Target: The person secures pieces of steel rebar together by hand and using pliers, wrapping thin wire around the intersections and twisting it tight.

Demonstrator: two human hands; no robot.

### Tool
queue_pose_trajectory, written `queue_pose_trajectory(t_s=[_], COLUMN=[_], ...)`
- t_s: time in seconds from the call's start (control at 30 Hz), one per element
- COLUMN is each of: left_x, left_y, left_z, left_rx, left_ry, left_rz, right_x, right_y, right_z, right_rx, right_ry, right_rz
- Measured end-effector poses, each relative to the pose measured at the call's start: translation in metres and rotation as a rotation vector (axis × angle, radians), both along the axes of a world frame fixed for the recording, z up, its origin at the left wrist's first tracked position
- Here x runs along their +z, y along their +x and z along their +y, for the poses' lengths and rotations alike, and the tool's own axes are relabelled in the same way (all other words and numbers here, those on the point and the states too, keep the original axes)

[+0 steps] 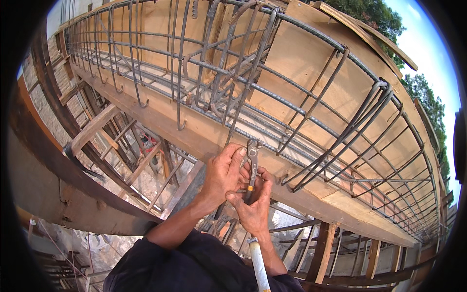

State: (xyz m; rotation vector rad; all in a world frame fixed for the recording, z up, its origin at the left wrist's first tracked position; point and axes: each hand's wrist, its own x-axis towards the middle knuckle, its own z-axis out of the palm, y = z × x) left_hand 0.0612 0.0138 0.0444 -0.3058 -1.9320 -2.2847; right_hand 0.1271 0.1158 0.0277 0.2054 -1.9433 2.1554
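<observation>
My right hand [254, 204] is closed around the handles of a pair of pincers [252, 163], which stand jaws up. The jaws meet a lower bar of the rebar cage [279, 152], close to a stirrup [239, 114]. My left hand [224, 170] is beside the pincers, its fingers curled and the thumb near the tool's head. Whatever those fingers pinch is hidden. Both hands are in front of the near wooden edge of the formwork [189, 143].
Plywood panels [311, 53] back the cage. Several hooked stirrup ends [181, 124] hang toward me. Bent bars [350, 129] cross the cage at right. A curved brown beam [73, 194] lies at left. Timber props [323, 253] stand below. A whitish tube [259, 265] overlaps my right forearm.
</observation>
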Motion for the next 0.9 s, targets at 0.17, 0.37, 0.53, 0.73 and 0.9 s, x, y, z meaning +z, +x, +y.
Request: queue_pose_trajectory(t_s=[0.17, 0.37, 0.53, 0.73, 0.9], left_x=[-0.009, -0.008, -0.027, -0.045, -0.052], left_y=[-0.003, 0.000, -0.009, -0.030, -0.033], left_z=[-0.003, 0.004, 0.007, -0.001, 0.002], left_rx=[0.014, 0.089, 0.063, -0.277, 0.083], left_ry=[-0.204, -0.076, 0.040, 0.236, -0.398], left_rz=[0.167, 0.006, -0.004, -0.300, 0.095], right_x=[-0.010, -0.018, -0.020, -0.039, -0.060], right_y=[-0.005, -0.002, -0.004, 0.002, 0.008], right_z=[0.010, 0.008, 0.016, -0.002, -0.004], right_rx=[0.211, 0.274, 0.347, 0.100, 0.042], right_ry=[-0.311, -0.463, -0.310, 0.094, -0.179], right_rz=[-0.120, -0.233, -0.308, -0.212, -0.205])
